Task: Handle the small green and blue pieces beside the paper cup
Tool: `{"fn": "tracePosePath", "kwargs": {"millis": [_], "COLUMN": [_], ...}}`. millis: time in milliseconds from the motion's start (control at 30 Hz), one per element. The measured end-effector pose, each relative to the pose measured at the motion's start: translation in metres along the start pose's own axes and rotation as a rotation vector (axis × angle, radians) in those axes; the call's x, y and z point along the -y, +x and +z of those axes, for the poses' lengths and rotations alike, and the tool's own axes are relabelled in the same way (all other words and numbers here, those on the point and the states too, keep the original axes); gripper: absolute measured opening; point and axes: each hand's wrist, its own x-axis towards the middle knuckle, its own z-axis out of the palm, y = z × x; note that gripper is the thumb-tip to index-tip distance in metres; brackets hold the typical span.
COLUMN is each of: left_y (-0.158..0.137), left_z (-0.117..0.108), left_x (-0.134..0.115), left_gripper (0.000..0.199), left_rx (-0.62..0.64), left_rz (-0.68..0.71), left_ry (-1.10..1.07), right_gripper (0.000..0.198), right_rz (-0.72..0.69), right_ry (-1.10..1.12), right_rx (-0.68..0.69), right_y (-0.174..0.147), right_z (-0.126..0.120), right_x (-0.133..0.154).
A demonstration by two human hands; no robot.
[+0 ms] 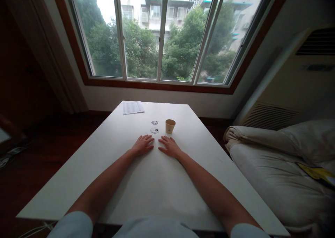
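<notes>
Both hands rest palm down on a white table (141, 192). My left hand (142, 144) lies flat with its fingers apart and holds nothing. Beside it, my right hand (169, 146) is also flat and spread, with a small gap between the two. Just beyond my right fingertips stands an upright brown paper cup (170, 127); its inside cannot be made out. Past my left fingertips, two small round pieces with dark markings lie flat: a nearer disc (154, 130) and a farther disc (154, 122). Neither hand appears to touch the cup or the discs.
A stack of printed papers (133, 108) lies at the table's far left corner. Behind the table is a wide sliding window (159, 39). A pale padded sofa (267, 168) stands along the right, with a large beige floor unit (295, 84) behind it.
</notes>
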Motion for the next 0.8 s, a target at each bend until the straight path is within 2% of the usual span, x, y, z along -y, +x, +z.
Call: {"fn": "tracePosePath", "kwargs": {"millis": [800], "left_y": [-0.0008], "left_z": [-0.0017], "left_x": [0.001], "left_gripper": [0.054], "left_rx": [-0.017], "left_rz": [0.012], "left_ry": [-0.007], "right_gripper": [0.054], "right_rz": [-0.051], "right_ry": [0.041], "right_rx": [-0.077], "right_y": [0.0028], "right_z": [0.0055], "right_x": [-0.009]}}
